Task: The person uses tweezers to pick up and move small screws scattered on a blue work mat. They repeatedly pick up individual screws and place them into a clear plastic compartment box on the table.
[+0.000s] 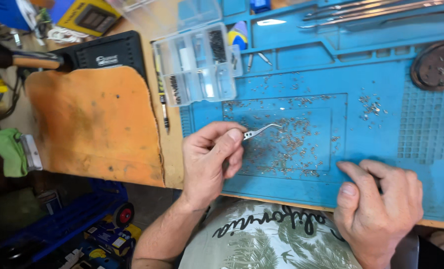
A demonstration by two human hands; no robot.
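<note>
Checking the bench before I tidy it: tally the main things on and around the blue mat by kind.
Hands: 2, left and right
Curved tweezers in the left hand: 1
Clear compartment boxes: 1
Blue work mats: 1
Orange leather pads: 1
Round dark dishes: 1
Green cloths: 1
Scattered small metal parts: too many to count
Total: 8, small parts left out

Scattered screws crowd the mat; right side probably freer.

Left hand: forearm comes up from below, wrist straight, thumb and forefinger pinched together, other fingers curled under. Right hand: palm down, knuckles up, fingers loosely bent, thumb pointing up-left, fingertips pressed flat.
</note>
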